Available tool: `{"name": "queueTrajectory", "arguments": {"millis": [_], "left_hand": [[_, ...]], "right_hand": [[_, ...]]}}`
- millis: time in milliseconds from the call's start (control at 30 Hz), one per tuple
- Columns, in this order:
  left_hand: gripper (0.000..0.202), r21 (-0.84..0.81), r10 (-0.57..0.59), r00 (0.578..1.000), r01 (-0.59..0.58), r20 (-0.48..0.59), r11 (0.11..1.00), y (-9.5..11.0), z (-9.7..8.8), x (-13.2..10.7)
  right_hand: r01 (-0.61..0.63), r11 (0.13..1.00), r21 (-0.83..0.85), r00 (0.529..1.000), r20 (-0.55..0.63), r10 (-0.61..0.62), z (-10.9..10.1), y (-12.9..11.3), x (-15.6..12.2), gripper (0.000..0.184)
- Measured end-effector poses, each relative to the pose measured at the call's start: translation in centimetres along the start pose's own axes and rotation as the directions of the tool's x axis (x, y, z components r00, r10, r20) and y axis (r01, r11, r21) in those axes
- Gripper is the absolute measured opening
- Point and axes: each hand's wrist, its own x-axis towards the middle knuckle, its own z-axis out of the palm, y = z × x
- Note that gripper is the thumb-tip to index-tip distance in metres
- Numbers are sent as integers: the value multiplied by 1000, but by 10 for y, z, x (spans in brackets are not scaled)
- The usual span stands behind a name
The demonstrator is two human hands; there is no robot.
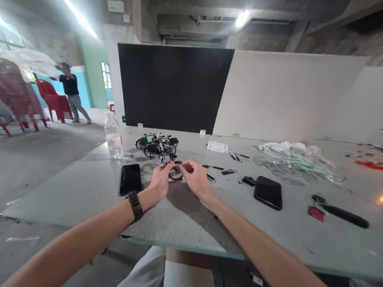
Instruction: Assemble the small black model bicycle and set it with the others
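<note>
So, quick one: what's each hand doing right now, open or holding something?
Left hand: closed, fingers pinching at a small spoked wheel.
Right hand: closed, fingers gripping the same wheel from its other side.

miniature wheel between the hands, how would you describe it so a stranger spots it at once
Find the large black panel at the back of the grey table, then the miniature bicycles in front of it. Just nearer the camera are the left hand and right hand. The spoked miniature wheel sits between them; unlike the wheels farther back, it is pinched by both hands.
</note>
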Motion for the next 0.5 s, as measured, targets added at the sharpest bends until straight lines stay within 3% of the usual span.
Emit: {"name": "queueTrajectory", "arguments": {"millis": [100, 167, 300, 500], "left_hand": [[17, 10, 2, 1000, -2, -1, 1000, -1, -2, 2], [17, 22, 12, 1000, -12, 12, 1000, -1, -2, 2], [17, 70, -19, 998, 15, 61, 997, 0, -1, 0], [32, 192, -119, 987, 97, 105, 977, -1, -4, -1]], "right_hand": [[-15, 1000, -7, 998, -58, 14, -2, 6, 3, 36], [8, 1000, 19, 1000, -27, -8, -3, 9, 5, 46], [94, 995, 18, 990, 103, -95, -7, 9, 7, 36], [96, 995, -11, 993, 75, -95, -10, 4, 7, 31]]}}
